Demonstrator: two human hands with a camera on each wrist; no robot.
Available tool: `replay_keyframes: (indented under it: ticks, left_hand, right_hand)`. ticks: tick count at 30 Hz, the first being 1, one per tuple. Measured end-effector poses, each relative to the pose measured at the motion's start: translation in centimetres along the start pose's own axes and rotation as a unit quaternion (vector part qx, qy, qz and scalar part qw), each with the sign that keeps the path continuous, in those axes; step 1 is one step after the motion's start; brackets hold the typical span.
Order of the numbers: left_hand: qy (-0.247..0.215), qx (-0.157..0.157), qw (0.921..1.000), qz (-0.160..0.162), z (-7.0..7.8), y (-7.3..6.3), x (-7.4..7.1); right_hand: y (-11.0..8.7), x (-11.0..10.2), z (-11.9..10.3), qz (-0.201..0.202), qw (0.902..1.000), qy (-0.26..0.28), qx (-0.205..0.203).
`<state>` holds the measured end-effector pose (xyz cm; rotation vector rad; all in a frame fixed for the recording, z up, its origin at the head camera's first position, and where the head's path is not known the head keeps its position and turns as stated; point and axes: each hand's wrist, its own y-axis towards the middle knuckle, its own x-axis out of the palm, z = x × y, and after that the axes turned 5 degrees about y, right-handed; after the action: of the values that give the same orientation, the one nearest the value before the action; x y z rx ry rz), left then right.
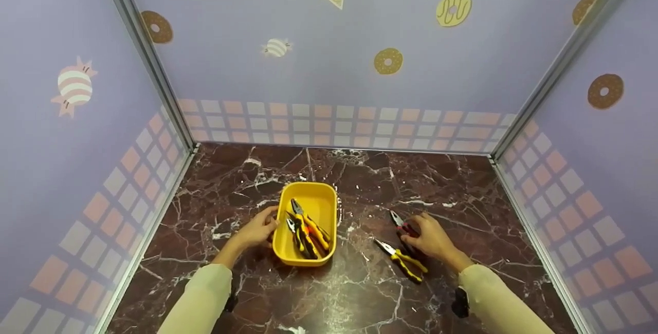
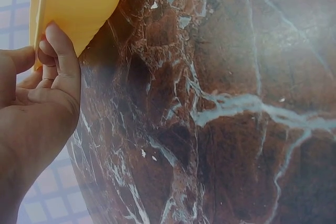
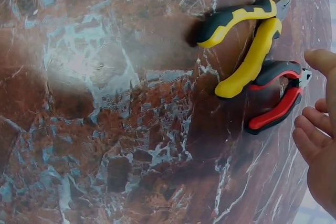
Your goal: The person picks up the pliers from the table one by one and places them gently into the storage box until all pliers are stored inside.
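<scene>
A yellow plastic bin (image 1: 324, 198) stands on the table with several yellow-and-black pliers (image 1: 308, 236) lying in it. My left hand (image 1: 259, 228) pinches its left rim; in the left wrist view thumb and fingers (image 2: 63, 59) meet at the bin's edge. To the right lie red-and-black pliers (image 3: 275, 111), with my right hand (image 1: 429, 236) over them. In the right wrist view its thumb (image 3: 323, 61) and fingers are spread around the pliers' head, with a gap showing. Yellow-and-black pliers (image 1: 398, 259) with long jaws lie beside them, handles spread.
The dark red marbled tabletop (image 1: 360, 293) carries small white flecks. Lilac panels (image 1: 329, 77) with sweets printed on them close in the back and both sides, joined by metal corner posts (image 1: 545, 77).
</scene>
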<state>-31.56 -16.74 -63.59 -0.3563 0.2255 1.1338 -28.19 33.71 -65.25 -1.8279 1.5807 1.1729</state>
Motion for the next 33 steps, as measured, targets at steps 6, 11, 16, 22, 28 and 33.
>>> replay_keyframes:
  ticks: [6,11,16,22,28,33]
  left_hand:
    - [-0.015,0.002,0.9998,-0.015,0.1,-0.1,0.1]
    - [-0.024,-0.012,0.9996,-0.009,0.2,-0.1,0.2]
    - [-0.024,-0.013,0.9996,-0.003,0.2,-0.1,0.1]
    - [-0.028,-0.006,0.9995,-0.013,0.1,0.1,0.1]
    - [-0.038,-0.003,0.9991,-0.017,0.0,0.1,-0.1]
    - [-0.027,-0.008,0.9995,-0.015,0.0,0.0,-0.3]
  right_hand:
    - [-0.4,0.2,0.6,-0.006,0.9998,-0.006,0.015]
    - [-0.8,0.5,1.0,-0.011,0.9990,-0.018,0.039]
    - [-1.1,0.8,1.2,-0.017,0.9990,-0.016,0.038]
    - [-1.3,1.2,1.2,-0.023,0.9975,-0.037,0.055]
    - [-1.1,1.2,0.7,-0.035,0.9943,-0.085,0.055]
    - [-0.6,0.9,-0.1,-0.043,0.9922,-0.093,0.070]
